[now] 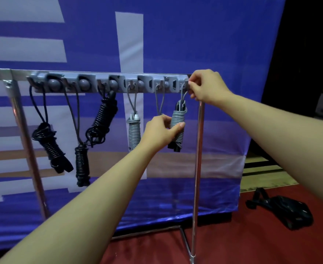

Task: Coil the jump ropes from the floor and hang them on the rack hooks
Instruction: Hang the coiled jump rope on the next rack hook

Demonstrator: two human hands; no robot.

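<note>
Head: right hand [204, 86] at rack [107, 73] end.

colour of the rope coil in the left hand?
Grey coil, black handles poking out; head view.

A: Rope colours? 
B: Three black ropes [52, 141]; grey ropes [134, 130] to their right, on a silver rack [198, 149] with grey hooks [118, 83].
A: Surroundings?
B: Blue banner [195, 44] with white stripes; red floor [233, 244]; black bag [286, 210].

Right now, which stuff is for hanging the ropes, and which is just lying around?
For the job:
grey coiled rope, held by left hand
its loop, pinched by right hand
rack hooks
hung black ropes

Just lying about:
black bag
blue banner
</note>
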